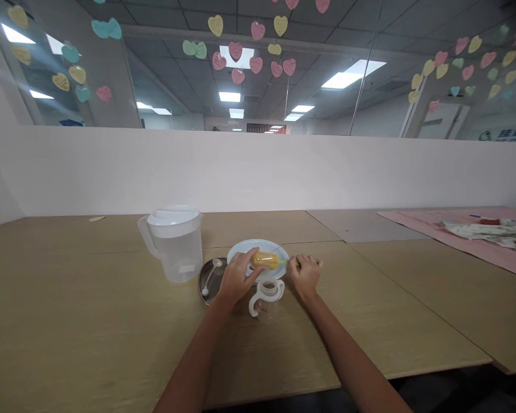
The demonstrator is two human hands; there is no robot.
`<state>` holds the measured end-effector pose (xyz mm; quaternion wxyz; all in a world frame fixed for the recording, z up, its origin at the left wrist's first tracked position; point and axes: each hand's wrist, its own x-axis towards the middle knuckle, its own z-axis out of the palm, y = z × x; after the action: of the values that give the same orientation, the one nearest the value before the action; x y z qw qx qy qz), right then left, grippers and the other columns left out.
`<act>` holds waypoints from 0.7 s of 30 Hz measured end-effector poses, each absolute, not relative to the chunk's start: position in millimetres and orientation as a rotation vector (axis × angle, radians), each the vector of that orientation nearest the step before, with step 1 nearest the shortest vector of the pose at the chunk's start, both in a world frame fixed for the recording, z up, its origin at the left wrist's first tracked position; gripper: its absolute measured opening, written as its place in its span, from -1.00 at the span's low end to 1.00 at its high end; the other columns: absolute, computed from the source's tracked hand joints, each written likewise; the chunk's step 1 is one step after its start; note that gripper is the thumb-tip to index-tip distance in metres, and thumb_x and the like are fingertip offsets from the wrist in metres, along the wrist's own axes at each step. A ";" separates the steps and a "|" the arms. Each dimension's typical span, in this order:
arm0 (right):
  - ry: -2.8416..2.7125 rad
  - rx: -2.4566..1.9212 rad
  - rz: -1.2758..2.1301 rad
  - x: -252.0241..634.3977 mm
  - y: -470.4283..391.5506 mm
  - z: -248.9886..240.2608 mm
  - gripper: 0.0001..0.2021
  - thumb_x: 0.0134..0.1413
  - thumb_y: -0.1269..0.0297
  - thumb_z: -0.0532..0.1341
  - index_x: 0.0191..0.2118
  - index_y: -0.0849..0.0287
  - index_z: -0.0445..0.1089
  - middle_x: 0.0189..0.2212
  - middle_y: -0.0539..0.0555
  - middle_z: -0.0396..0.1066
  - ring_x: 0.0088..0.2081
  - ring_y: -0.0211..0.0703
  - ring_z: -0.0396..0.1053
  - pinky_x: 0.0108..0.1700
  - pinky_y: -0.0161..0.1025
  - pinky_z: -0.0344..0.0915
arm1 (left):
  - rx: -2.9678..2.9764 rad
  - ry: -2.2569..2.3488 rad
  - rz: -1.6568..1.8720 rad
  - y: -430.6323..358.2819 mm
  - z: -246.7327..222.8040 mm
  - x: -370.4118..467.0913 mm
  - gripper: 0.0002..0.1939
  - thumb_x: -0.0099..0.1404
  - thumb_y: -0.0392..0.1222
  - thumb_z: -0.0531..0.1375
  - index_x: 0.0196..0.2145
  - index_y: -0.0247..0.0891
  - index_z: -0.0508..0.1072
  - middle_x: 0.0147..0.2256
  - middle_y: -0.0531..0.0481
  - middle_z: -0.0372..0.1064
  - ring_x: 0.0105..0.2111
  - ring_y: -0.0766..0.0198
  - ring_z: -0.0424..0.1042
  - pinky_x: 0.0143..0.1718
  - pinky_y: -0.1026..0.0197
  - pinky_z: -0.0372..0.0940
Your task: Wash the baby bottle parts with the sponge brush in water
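Note:
My left hand (239, 275) is closed around a yellow, see-through cup-shaped piece (266, 260), tilted on its side above a white plate (258, 244). My right hand (305, 274) pinches a thin green stick (283, 262), whose tip points left and meets the open end of the yellow piece; whether it reaches inside is unclear. Just below the hands stands a clear baby bottle (267, 308), upright and uncapped, with a white two-handled ring (279, 289) around its neck. Left of my left hand, a straw with a weighted end (210, 278) lies in a round metal dish (203, 281).
A lidded clear plastic pitcher (178, 246) stands at the back left. On the far right, a pink cloth (417, 221) carries crumpled whitish material (485, 230). A white partition (258, 172) runs behind the table (90, 321), whose front edge is near my forearms.

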<state>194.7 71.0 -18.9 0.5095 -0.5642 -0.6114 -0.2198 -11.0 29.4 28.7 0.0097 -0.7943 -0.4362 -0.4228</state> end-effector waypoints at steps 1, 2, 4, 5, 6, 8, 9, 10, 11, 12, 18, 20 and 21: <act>-1.483 -1.361 -0.529 195.2 71.6 -19.2 -0.65 0.08 0.27 0.00 -0.68 0.21 0.23 -0.68 -0.01 0.28 -0.51 -0.26 0.14 -0.30 -0.24 -0.12 | -2.482 -1.309 -1.311 29.4 28.4 -11.2 -0.56 0.27 -0.02 0.06 0.08 -0.17 0.23 -0.08 -0.07 0.36 -0.08 0.17 0.31 -0.03 0.12 0.21; -1.488 -1.359 -0.526 195.7 72.2 -19.7 -0.64 0.08 0.26 0.01 -0.69 0.21 0.24 -0.69 -0.01 0.28 -0.52 -0.27 0.14 -0.31 -0.25 -0.12 | -2.482 -1.271 -1.306 29.5 28.0 -11.3 -0.57 0.27 -0.04 0.06 0.08 -0.17 0.23 -0.08 -0.07 0.35 -0.07 0.17 0.31 -0.02 0.12 0.21; -1.467 -1.368 -0.516 196.4 73.3 -21.0 -0.63 0.07 0.26 0.01 -0.71 0.21 0.26 -0.71 0.00 0.28 -0.54 -0.27 0.14 -0.31 -0.25 -0.11 | -2.480 -1.235 -1.300 29.4 27.2 -10.8 -0.60 0.27 -0.05 0.06 0.05 -0.18 0.27 -0.08 -0.09 0.34 -0.08 0.17 0.31 -0.01 0.11 0.21; -1.442 -1.383 -0.511 196.5 73.9 -21.8 -0.62 0.07 0.26 0.01 -0.71 0.21 0.27 -0.71 0.00 0.29 -0.54 -0.27 0.15 -0.31 -0.26 -0.10 | -2.481 -1.233 -1.304 29.2 26.8 -10.3 -0.61 0.27 -0.06 0.06 0.03 -0.19 0.29 -0.09 -0.09 0.34 -0.09 0.17 0.32 -0.02 0.11 0.22; -1.412 -1.402 -0.506 196.6 74.5 -22.5 -0.62 0.07 0.26 0.01 -0.71 0.21 0.29 -0.71 0.00 0.29 -0.55 -0.27 0.15 -0.31 -0.26 -0.10 | -2.482 -1.233 -1.317 28.9 26.4 -9.6 -0.62 0.26 -0.08 0.07 0.01 -0.21 0.30 -0.10 -0.09 0.35 -0.10 0.17 0.33 -0.04 0.12 0.23; -1.365 -1.440 -0.495 196.8 76.0 -23.6 -0.62 0.07 0.25 0.01 -0.70 0.21 0.32 -0.71 0.01 0.31 -0.56 -0.27 0.16 -0.31 -0.26 -0.08 | -2.484 -1.234 -1.386 28.1 26.1 -8.5 -0.64 0.24 -0.11 0.09 -0.02 -0.22 0.32 -0.14 -0.09 0.36 -0.13 0.19 0.34 -0.07 0.15 0.25; -1.353 -1.451 -0.489 197.1 76.7 -24.0 -0.62 0.07 0.25 0.01 -0.69 0.21 0.33 -0.71 0.02 0.32 -0.56 -0.27 0.16 -0.31 -0.26 -0.07 | -2.468 -1.240 -1.453 27.9 26.2 -8.6 -0.65 0.23 -0.12 0.10 -0.03 -0.22 0.33 -0.15 -0.08 0.37 -0.15 0.21 0.35 -0.09 0.17 0.26; -1.345 -1.458 -0.484 197.5 77.3 -24.1 -0.61 0.07 0.24 0.02 -0.68 0.21 0.35 -0.70 0.02 0.32 -0.56 -0.27 0.17 -0.30 -0.26 -0.07 | -2.429 -1.257 -1.544 27.9 26.6 -9.4 -0.66 0.22 -0.14 0.10 -0.04 -0.22 0.34 -0.16 -0.07 0.37 -0.17 0.22 0.35 -0.10 0.18 0.26; -1.339 -1.463 -0.480 198.0 77.9 -24.2 -0.61 0.07 0.23 0.01 -0.68 0.21 0.36 -0.70 0.02 0.33 -0.56 -0.27 0.18 -0.30 -0.26 -0.06 | -2.359 -1.288 -1.655 28.3 27.2 -11.1 -0.67 0.21 -0.16 0.09 -0.05 -0.22 0.34 -0.17 -0.06 0.36 -0.18 0.22 0.35 -0.11 0.18 0.26; -1.329 -1.470 -0.477 198.6 78.3 -24.2 -0.61 0.08 0.21 0.01 -0.67 0.22 0.36 -0.69 0.02 0.34 -0.56 -0.26 0.18 -0.30 -0.26 -0.05 | -2.257 -1.333 -1.773 29.3 27.8 -13.9 -0.68 0.21 -0.18 0.08 -0.07 -0.22 0.35 -0.17 -0.05 0.36 -0.19 0.22 0.35 -0.12 0.18 0.26; -1.288 -1.535 -0.445 200.5 80.6 -25.2 -0.59 0.09 0.17 -0.01 -0.63 0.22 0.40 -0.65 0.05 0.36 -0.55 -0.26 0.17 -0.27 -0.25 -0.04 | -1.687 -1.807 -1.752 43.9 26.0 -42.0 -0.69 0.15 -0.25 0.03 -0.17 -0.23 0.45 -0.21 -0.09 0.35 -0.15 0.12 0.31 -0.05 0.07 0.21; -1.296 -1.554 -0.443 200.9 81.3 -25.7 -0.58 0.10 0.17 -0.02 -0.63 0.22 0.40 -0.65 0.06 0.36 -0.55 -0.25 0.16 -0.27 -0.24 -0.04 | -1.645 -1.971 -1.509 48.4 22.0 -48.8 -0.69 0.17 -0.23 0.03 -0.18 -0.22 0.47 -0.22 -0.12 0.36 -0.15 0.08 0.31 -0.04 0.04 0.19; -1.298 -1.569 -0.444 201.1 81.6 -25.8 -0.57 0.10 0.18 -0.03 -0.63 0.22 0.40 -0.65 0.06 0.36 -0.54 -0.25 0.16 -0.27 -0.24 -0.05 | -1.635 -2.040 -1.396 50.1 19.8 -50.9 -0.69 0.18 -0.22 0.02 -0.18 -0.22 0.47 -0.22 -0.13 0.37 -0.16 0.07 0.32 -0.05 0.04 0.19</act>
<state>201.1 81.6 -25.8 0.5045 -0.6501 -0.5376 -0.1841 -50.9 50.1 19.8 0.0888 -0.5495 -0.6856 -0.4692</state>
